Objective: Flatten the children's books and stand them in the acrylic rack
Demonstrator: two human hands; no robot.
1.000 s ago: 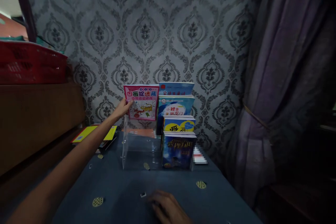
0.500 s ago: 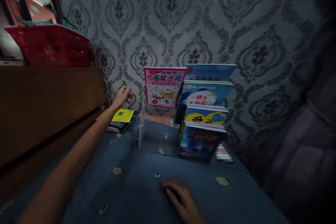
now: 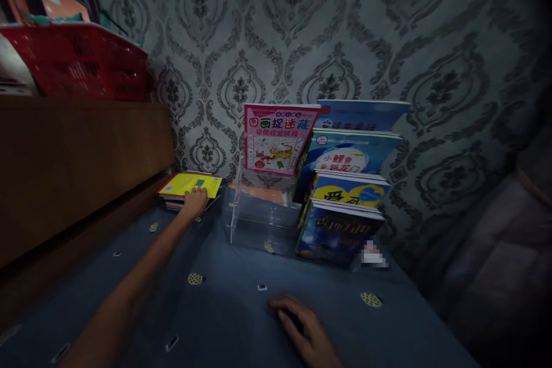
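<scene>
So my left grip (image 3: 196,201) is over at the yellow book (image 3: 176,184), which lies flat on top of a small stack of books (image 3: 173,202) at the far left of the table (image 3: 224,310). My fingers lie across the cover near its right-hand side. Thumb's hidden, so honestly I can't tell if I'm clamped on the thing or just touching it.

My right grip (image 3: 304,325) is down at the near part of the table, palm empty as far as I can see, fingers loosely curled with a gap between thumb and index finger.

Just right of the stack there's a clear stepped stand (image 3: 248,221). On its left side, a pink book (image 3: 276,141) leans in the top tier, and the lower steps below it are bare. The right side is way busier: a blue book (image 3: 362,115) at the top back, a teal-blue book (image 3: 366,152) in front of that, then a blue-and-yellow book (image 3: 345,191), and a dark blue book (image 3: 336,236) lowest and nearest me. They overlap, so the back ones only show their upper parts. Up on the left, a red basket (image 3: 86,66) sits on a wooden cabinet (image 3: 81,167).
</scene>
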